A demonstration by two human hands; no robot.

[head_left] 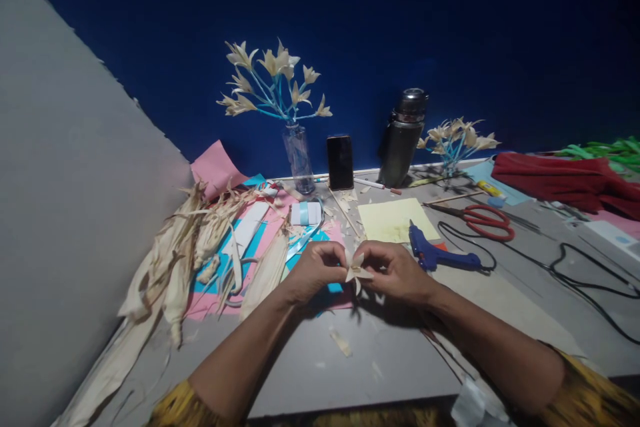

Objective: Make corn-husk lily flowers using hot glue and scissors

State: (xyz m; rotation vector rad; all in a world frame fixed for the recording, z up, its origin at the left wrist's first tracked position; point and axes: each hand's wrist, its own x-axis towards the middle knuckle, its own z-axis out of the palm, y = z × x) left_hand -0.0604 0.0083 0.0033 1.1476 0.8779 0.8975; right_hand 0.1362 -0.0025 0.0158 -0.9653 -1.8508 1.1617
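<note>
A small cream flower with pointed petals (357, 271) is held between both hands above the table. My left hand (316, 271) pinches its left side, fingers closed. From the other side, the thumb and fingers of my right hand (395, 271) close on its right petals. Just right of my right hand lies a blue glue gun (440, 253), its nozzle over a yellow paper sheet (395, 217). Pink and blue paper (323, 292) lies partly beneath my left hand, near a long dried husk (264, 280).
Dried husks (173, 273) cover the left side. Behind stand a clear vase (299, 157) of similar flowers, a phone (340, 162), a dark flask (403, 140) and more flowers (457, 138). Red-handled scissors (487, 221), a black cord (565, 270) and red cloth (565, 180) lie right.
</note>
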